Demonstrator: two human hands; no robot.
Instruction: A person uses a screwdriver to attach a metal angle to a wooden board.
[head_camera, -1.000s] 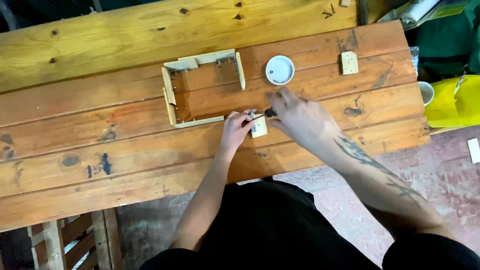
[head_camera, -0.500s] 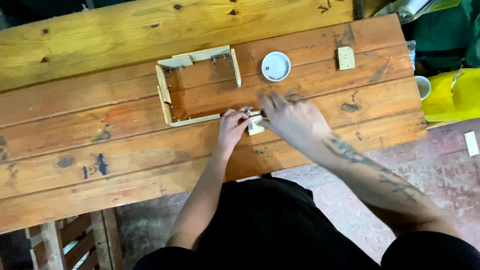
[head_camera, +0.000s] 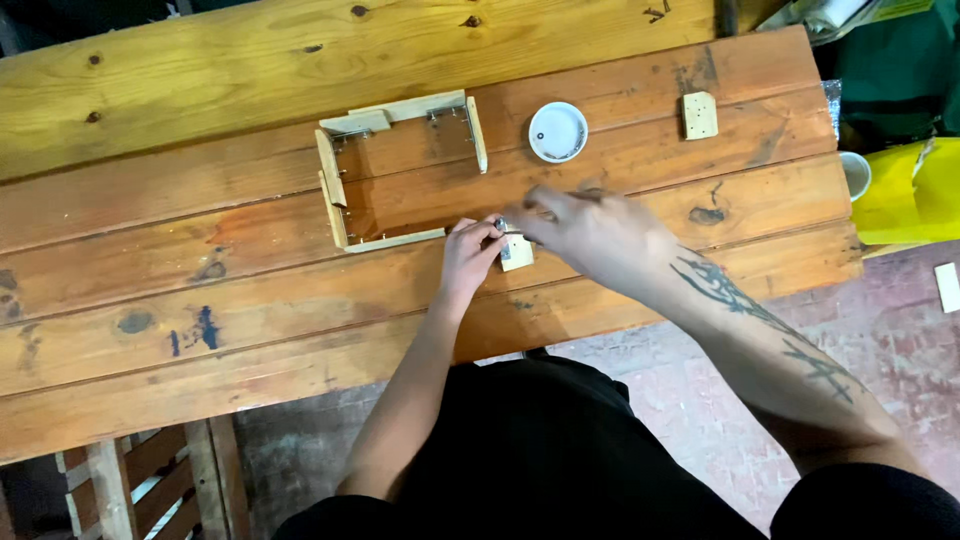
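Note:
My left hand (head_camera: 470, 255) pinches a small metal piece against a small pale wooden block (head_camera: 517, 254) lying on the plank workbench (head_camera: 200, 300). My right hand (head_camera: 590, 230) reaches in from the right and its fingers meet the same spot; what it holds is blurred. Just left of both hands sits an unfinished wooden frame (head_camera: 335, 195) of thin pale slats, with its right side unclosed.
A round white lid (head_camera: 558, 132) lies beyond my hands. A second small wooden block (head_camera: 700, 115) sits at the back right. A white cup (head_camera: 857, 175) and a yellow object (head_camera: 915, 190) stand off the bench's right end. A wooden stool (head_camera: 150, 480) is below left.
Both hands stay at the small block; my right hand's fingers have shifted slightly over it. The view has drifted a little.

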